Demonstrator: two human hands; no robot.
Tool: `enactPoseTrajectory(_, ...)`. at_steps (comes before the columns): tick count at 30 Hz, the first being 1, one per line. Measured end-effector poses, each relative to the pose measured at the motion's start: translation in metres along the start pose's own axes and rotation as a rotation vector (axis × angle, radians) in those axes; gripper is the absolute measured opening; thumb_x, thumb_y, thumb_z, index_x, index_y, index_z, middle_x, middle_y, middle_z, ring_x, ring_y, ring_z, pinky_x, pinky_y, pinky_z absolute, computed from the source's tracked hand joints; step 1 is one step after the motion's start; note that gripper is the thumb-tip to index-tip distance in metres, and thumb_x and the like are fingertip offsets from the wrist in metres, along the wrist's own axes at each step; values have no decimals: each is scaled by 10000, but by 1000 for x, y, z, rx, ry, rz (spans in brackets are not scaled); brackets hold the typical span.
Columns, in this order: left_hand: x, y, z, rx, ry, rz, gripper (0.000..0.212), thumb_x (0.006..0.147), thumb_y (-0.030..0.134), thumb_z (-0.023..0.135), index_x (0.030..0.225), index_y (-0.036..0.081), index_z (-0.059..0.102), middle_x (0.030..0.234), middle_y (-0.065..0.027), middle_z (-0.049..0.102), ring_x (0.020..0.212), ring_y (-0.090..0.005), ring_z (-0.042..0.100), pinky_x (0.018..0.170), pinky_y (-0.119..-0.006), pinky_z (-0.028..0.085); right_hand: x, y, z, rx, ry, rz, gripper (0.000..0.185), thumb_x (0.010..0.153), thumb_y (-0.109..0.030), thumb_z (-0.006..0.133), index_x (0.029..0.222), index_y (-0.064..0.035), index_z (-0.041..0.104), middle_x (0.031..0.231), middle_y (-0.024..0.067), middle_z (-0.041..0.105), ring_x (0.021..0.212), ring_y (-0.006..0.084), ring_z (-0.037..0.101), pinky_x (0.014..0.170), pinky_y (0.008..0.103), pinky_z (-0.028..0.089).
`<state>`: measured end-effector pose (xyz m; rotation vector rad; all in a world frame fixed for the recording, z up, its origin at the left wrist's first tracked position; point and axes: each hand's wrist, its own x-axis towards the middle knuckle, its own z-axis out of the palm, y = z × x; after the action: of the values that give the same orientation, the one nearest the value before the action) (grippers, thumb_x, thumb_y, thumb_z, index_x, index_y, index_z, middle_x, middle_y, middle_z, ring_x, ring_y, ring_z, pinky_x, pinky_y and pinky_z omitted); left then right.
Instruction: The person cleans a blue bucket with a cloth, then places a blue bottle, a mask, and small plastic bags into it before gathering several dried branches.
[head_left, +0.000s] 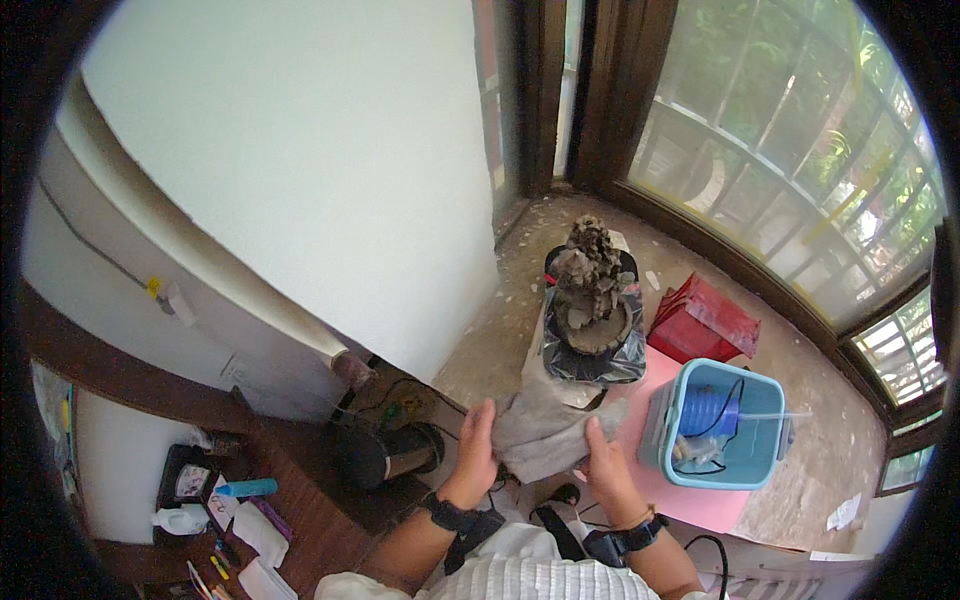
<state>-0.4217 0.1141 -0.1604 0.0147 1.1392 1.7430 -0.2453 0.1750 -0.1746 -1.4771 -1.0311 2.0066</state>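
A grey cloth (546, 444) is stretched between my two hands, in front of my body. My left hand (475, 456) grips its left edge, with the thumb pointing up. On the opposite side my right hand (610, 471) holds the right part, thumb on top. Just beyond the cloth, a brown rock-like ornament (592, 300) with a round basin at its foot sits upright on a black plastic-lined container (561, 369). The fingers under the cloth are hidden.
To the right, a light-blue bin (772, 450) holding a blue ribbed object (705, 411) and a cord stands partly on a pink sheet (709, 510). A crumpled red box (701, 322) lies behind it, near the barred window (772, 135). A brown desk (315, 480) is at left.
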Motion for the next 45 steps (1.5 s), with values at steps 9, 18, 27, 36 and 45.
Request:
enactPoseTrajectory(9,19,-1,-35,149,-348,-224,142,873,172,547,926,41,555,957,-36,565,884,-124,519,791,-256,417,-28,-50,19,761,-308,-24,526,906,-361,452,1319,-57,332,1330,107,409,1245,260,365,1053,448,245)
enactPoseTrajectory(18,22,1,54,846,-802,315,213,776,178,678,874,18,578,1086,-126,557,1028,-215,513,907,-308,379,-45,-35,-14,470,-82,-142,577,788,-158,600,1288,-36,340,1233,132,463,1135,278,468,957,431,393)
enactPoseTrajectory(27,144,2,85,952,-210,660,684,690,311,743,1205,-31,450,1224,-204,466,1143,-296,453,940,-386,366,-64,-59,-37,766,208,-372,484,772,-106,490,1235,-11,386,1164,143,513,1072,289,520,933,425,427)
enactPoseTrajectory(36,187,-6,135,858,-393,343,873,611,361,799,1244,-57,367,1237,-197,466,1141,-283,452,975,-386,330,-71,-36,-51,918,182,-254,465,787,-127,498,1225,0,403,1165,142,529,1056,286,534,936,420,423)
enactPoseTrajectory(45,159,-24,109,870,-157,414,892,748,337,699,1367,-43,180,1397,-198,274,1284,-281,276,1041,-362,237,-85,-25,-66,922,136,-236,441,785,-99,482,1211,-1,426,1160,120,537,1053,255,539,931,399,426)
